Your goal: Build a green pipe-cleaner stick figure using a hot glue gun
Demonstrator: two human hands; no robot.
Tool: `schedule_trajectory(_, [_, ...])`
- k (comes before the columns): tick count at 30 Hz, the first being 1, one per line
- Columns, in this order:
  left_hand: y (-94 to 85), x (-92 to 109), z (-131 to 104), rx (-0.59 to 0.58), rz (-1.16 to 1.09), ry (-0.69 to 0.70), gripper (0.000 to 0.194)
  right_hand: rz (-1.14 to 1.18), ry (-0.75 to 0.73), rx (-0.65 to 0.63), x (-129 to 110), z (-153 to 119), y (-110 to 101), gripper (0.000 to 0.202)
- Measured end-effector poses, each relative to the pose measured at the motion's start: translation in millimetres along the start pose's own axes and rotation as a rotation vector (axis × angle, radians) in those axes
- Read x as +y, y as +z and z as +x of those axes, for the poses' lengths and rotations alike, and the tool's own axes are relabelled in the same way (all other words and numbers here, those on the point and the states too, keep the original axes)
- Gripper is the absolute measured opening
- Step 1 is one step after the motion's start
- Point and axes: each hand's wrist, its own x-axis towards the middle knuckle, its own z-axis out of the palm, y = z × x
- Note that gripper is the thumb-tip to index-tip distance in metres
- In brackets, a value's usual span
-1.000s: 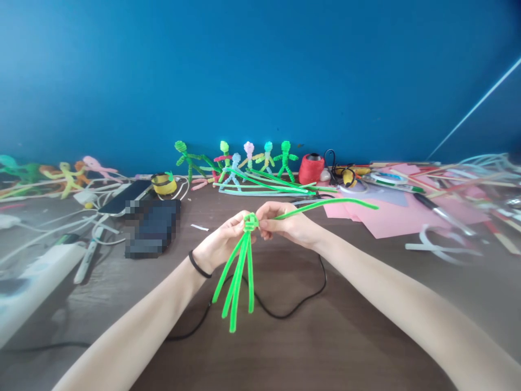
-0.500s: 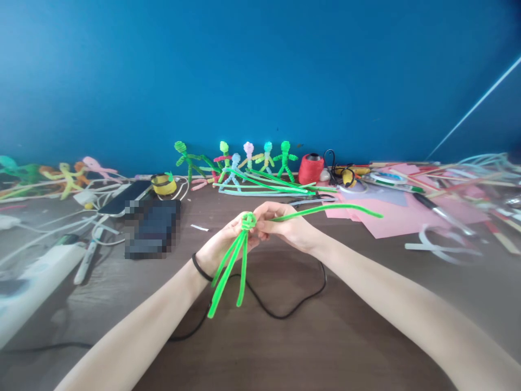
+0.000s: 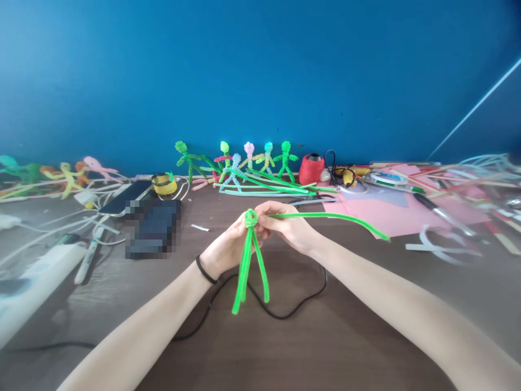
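A bundle of bright green pipe cleaners [image 3: 246, 260] hangs above the table, with a small coiled knot [image 3: 251, 218] at its top and several loose ends pointing down toward me. My left hand [image 3: 228, 244] is closed on it just behind and below the knot, wearing a dark band at the wrist. Beside the knot, my right hand [image 3: 288, 225] pinches a long green pipe cleaner strand [image 3: 334, 215] that stretches out to the right and droops at its tip. The fingertips of both hands meet near the knot and partly hide one another.
Several pipe cleaner figures [image 3: 286, 157] stand along the blue wall, with loose green pipe cleaners [image 3: 277, 184] before them. A red thread spool [image 3: 311, 169] and pink paper [image 3: 376, 214] lie right. Two phones [image 3: 154, 228], a power strip [image 3: 40, 282] and cables lie left; a black cord [image 3: 280, 316] crosses below.
The hanging green ends have swung to the right, and the knot has shifted slightly right and up. The long strand's outer end has dropped. Both hands keep their grip.
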Motion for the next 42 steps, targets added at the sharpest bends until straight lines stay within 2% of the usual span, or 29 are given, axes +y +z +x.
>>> schedule_trajectory(7, [4.5, 3.1, -0.7, 0.002, 0.085, 0.023, 0.028, -0.042, 0.0, -0.014, -3.3, 1.8, -4.6, 0.011])
schedule_trajectory(14, [-3.9, 9.1, 1.1, -0.007, 0.196, 0.038, 0.012, -0.079, 0.019, -0.043, -5.0, 2.4, -7.2, 0.013])
schedule_trajectory(17, [-7.6, 13.3, 2.7, 0.076, 0.239, 0.074, 0.008, -0.094, 0.029, -0.026, -6.3, 3.1, -9.8, 0.014])
schedule_trajectory(21, [-6.1, 19.9, 3.2, 0.235, 0.341, 0.191, 0.008, -0.13, 0.028, 0.056, -7.0, 5.0, -13.4, 0.016])
schedule_trajectory(26, [1.6, 24.3, 1.7, 0.314, 0.583, 0.258, 0.012, -0.223, 0.046, 0.097, -9.9, 5.5, -13.7, 0.021])
schedule_trajectory(31, [4.8, 26.8, 0.7, 0.304, 0.743, 0.245, 0.016, -0.316, 0.063, 0.111, -13.3, 4.9, -11.2, 0.022])
schedule_trajectory(42, [5.6, 28.0, 0.9, 0.275, 0.782, 0.116, 0.019, -0.426, 0.08, 0.067, -14.4, 3.1, -6.6, 0.023])
